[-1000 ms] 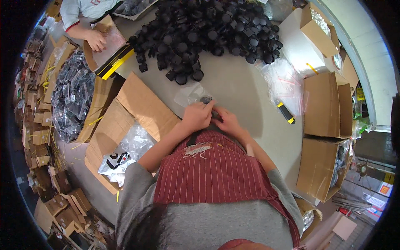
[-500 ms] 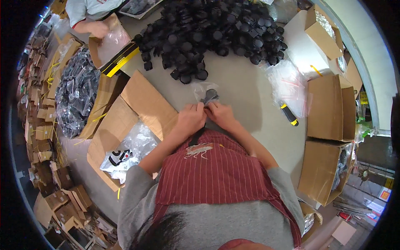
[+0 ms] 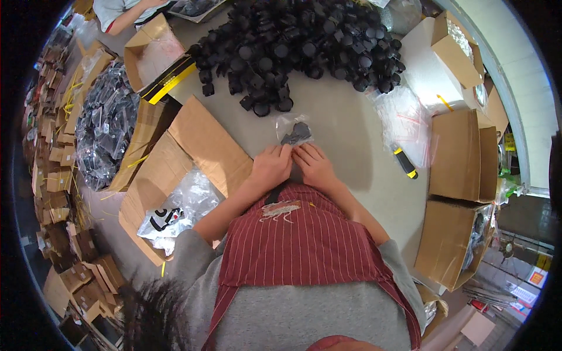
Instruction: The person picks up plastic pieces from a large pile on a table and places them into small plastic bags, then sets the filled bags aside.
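Close in front of my apron, both hands are together at the near edge of a small clear plastic bag (image 3: 285, 124). A black plastic part (image 3: 298, 133) with a rounded end lies inside the bag, beyond my fingertips. My left hand (image 3: 271, 167) pinches the bag's edge from the left, and my right hand (image 3: 315, 166) pinches it from the right, fingers bent and almost touching the left ones. A large heap of similar black parts (image 3: 263, 64) spreads over the far side of the grey table (image 3: 345, 140).
Flat clear bags (image 3: 404, 117) and a yellow-black utility knife (image 3: 405, 163) lie to the right, beside cardboard boxes (image 3: 453, 155). On the left stand an open carton (image 3: 158, 196) holding plastic wrap and a box of bagged parts (image 3: 108, 126). Another person's arm (image 3: 126, 20) shows at far left.
The black part shows more fully in the bag, and my fingers have moved to the bag's near edge. The other person's hand has left the box with the yellow stripe.
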The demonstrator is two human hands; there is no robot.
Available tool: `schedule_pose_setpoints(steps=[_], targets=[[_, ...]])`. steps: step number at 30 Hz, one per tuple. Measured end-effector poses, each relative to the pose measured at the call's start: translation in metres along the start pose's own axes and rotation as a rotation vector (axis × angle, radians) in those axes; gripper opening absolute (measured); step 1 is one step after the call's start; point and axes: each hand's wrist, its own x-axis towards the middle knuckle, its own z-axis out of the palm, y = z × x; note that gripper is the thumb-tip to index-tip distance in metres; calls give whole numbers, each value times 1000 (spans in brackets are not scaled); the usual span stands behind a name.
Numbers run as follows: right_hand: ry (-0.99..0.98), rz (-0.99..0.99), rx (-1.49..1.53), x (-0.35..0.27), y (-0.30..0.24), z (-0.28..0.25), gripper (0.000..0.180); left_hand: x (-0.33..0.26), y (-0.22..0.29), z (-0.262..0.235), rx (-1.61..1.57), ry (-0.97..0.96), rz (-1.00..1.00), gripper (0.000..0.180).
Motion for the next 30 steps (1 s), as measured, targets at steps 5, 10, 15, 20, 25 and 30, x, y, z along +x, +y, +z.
schedule_pose_setpoints(steps=[5, 10, 15, 20, 25, 30], targets=[[-142, 103, 141, -8, 3, 12, 55, 10, 2, -2, -89, 36, 105, 14], [-257, 206, 251, -5, 0, 11, 68, 16, 4, -5, -153, 27, 206, 15], [-249, 227, 374, 4, 0, 5, 62, 19, 4, -5, -244, -4, 342, 16], [-279, 131, 439, -2, 11, 6, 61, 14, 6, -6, -255, -18, 222, 16], [-241, 149, 280, -19, 10, 9, 59, 9, 5, -3, -210, -10, 140, 19], [-330, 225, 208, -22, 14, 29, 54, 18, 9, 1, -268, -53, 254, 23]])
